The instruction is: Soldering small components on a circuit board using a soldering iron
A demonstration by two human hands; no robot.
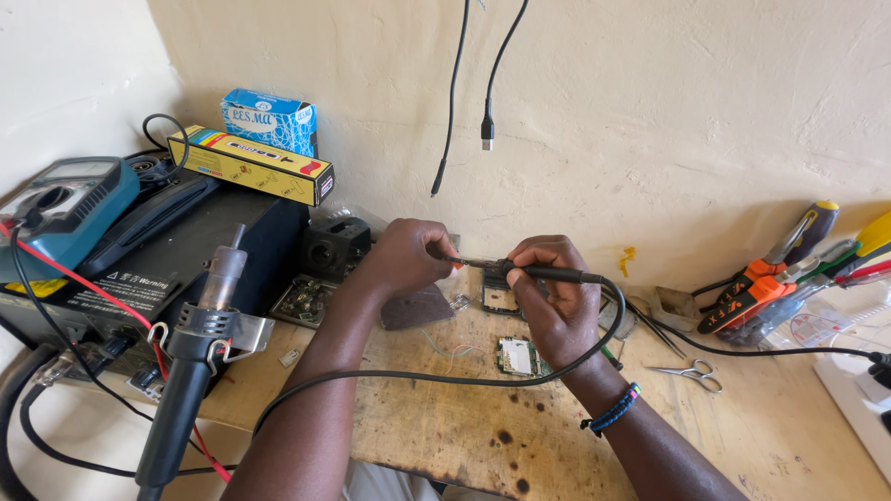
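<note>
Head view looks down on a scorched wooden desk (445, 436) set against a cream wall. At the left stands a black station box (167, 269) with a hot-air handpiece (190, 371) parked in its holder, a blue multimeter (60, 204) resting on top, and a yellow carton (251, 165) with a blue box (269, 119) behind it. Far right lies a cluster of screwdrivers and orange-handled pliers (756, 292), with small scissors (691, 371) nearer the middle.

At the centre the right hand (557, 306) is closed in a firm grip around a black soldering iron (534, 272) — its cable (445, 378) loops back across the desk toward the left forearm. The iron's tip points left toward the left hand (408, 255), whose fingers pinch something small at the tip; what it is cannot be made out. A bare circuit board (499, 299) lies just beneath the two hands, and a second green board (518, 357) sits close below the right hand.
</note>
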